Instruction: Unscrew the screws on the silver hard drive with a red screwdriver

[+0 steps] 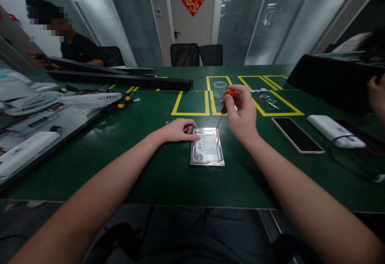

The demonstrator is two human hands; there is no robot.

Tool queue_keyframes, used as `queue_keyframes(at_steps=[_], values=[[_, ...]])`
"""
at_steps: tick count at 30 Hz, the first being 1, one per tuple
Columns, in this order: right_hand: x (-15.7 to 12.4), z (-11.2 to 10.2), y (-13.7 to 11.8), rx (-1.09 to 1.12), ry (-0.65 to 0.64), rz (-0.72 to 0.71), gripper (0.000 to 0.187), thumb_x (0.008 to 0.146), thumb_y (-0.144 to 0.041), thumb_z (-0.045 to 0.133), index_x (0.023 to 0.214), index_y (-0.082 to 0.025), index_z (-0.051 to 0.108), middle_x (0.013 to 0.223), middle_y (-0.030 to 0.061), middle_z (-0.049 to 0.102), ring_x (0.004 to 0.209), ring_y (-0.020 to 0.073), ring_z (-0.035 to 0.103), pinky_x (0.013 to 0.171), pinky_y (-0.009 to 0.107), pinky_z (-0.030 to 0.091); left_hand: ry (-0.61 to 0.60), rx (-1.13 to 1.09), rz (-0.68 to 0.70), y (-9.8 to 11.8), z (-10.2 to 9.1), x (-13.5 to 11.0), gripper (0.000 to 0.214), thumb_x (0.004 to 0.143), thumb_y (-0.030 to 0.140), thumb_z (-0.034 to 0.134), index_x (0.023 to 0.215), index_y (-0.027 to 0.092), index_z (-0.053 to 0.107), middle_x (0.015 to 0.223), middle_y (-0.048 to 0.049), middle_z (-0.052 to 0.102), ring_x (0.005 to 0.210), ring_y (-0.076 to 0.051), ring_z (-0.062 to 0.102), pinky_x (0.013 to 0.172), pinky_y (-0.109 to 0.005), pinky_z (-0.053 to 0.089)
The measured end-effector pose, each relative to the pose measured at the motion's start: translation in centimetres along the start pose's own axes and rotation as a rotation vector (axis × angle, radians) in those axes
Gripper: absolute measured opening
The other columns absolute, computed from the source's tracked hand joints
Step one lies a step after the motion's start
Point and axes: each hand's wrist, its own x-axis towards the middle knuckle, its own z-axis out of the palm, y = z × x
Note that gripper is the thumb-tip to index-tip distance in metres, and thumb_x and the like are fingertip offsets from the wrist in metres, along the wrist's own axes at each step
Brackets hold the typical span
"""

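A silver hard drive [207,147] lies flat on the green table mat [168,175] in front of me. My left hand [180,129] rests at the drive's upper left corner, fingers curled, with fingertips pressing on its edge. My right hand [242,111] is closed round a small screwdriver [226,100] with an orange and black handle. Its thin shaft slants down to the drive's upper right corner.
A clear plastic cup [219,89] stands in a yellow-taped square behind the drive. A phone [297,134] and a white power bank [333,130] lie to the right. A long black bar [120,80] and fan grilles [60,100] are at left, where another person sits.
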Motion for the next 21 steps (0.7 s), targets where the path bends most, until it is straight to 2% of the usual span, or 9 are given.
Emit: queue_keyframes(at_steps=[5, 10, 15, 21], values=[[-0.04, -0.03, 0.28, -0.035, 0.004, -0.016, 0.025, 0.104, -0.045, 0.060, 0.125, -0.031, 0.062, 0.108, 0.0036, 0.069, 0.091, 0.0215, 0.071, 0.083, 0.044, 0.064, 0.001, 0.000, 0.002, 0.05, 0.04, 0.01, 0.059, 0.079, 0.065, 0.076, 0.114, 0.019, 0.068, 0.083, -0.0004, 0.063, 0.074, -0.017, 0.055, 0.068, -0.031, 0.038], [-0.06, -0.07, -0.13, 0.023, 0.003, 0.029, 0.028, 0.108, -0.049, 0.049, 0.123, -0.031, 0.065, 0.108, 0.0042, 0.068, 0.087, 0.0201, 0.072, 0.077, 0.040, 0.065, 0.013, 0.008, 0.018, 0.01, 0.11, 0.07, 0.058, 0.079, 0.065, 0.076, 0.112, 0.018, 0.068, 0.081, -0.0002, 0.063, 0.073, -0.016, 0.055, 0.069, -0.031, 0.039], [-0.09, -0.25, 0.05, 0.035, -0.010, 0.027, 0.029, 0.109, -0.044, 0.045, 0.124, -0.030, 0.066, 0.114, 0.0058, 0.068, 0.093, 0.0223, 0.074, 0.085, 0.046, 0.066, 0.009, 0.018, 0.005, 0.08, 0.05, 0.02, 0.059, 0.079, 0.066, 0.076, 0.113, 0.019, 0.068, 0.083, -0.0006, 0.063, 0.074, -0.017, 0.055, 0.069, -0.032, 0.039], [-0.18, -0.22, 0.35, 0.029, -0.003, 0.035, 0.029, 0.110, -0.041, 0.043, 0.126, -0.030, 0.064, 0.118, 0.0063, 0.067, 0.094, 0.0213, 0.074, 0.084, 0.043, 0.065, 0.008, 0.012, 0.003, 0.27, -0.03, -0.07, 0.060, 0.078, 0.066, 0.076, 0.113, 0.018, 0.068, 0.083, -0.0007, 0.063, 0.075, -0.017, 0.056, 0.069, -0.032, 0.040]])
